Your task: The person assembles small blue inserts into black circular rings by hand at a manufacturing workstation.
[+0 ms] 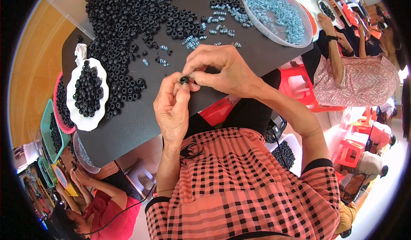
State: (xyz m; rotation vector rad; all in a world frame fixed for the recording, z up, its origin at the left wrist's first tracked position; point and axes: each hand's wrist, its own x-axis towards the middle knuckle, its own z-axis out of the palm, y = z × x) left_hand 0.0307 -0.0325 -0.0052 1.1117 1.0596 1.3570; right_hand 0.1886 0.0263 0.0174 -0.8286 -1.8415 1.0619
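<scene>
Rubber ring (184,80), small and black, sat pinched between the fingertips of both hands just above my lap, over the near edge of the dark board (141,124). My left hand (173,107) came up from below with its thumb and forefinger closed on the ring; my right hand (220,69) curled over from the right and met it at the same spot, so the two hands were together, both clamped on that one piece. Whether a spring was already seated in the ring I could not tell, as the fingers hid it.

Left of my left hand stood a white scalloped dish (87,120) heaped with black rings, which I judged to be the finished share: a modest mound. Just beyond my hands a few small silvery-blue springs (162,61) lay scattered on the board. Farther off, the loose pile of black rings (128,13) spread wide across the far side and looked much larger than what the dish held. Far to the right of my right hand, a clear round tub (299,38) was well filled with springs. By that measure I judged the work to be early, with most of it left.
</scene>
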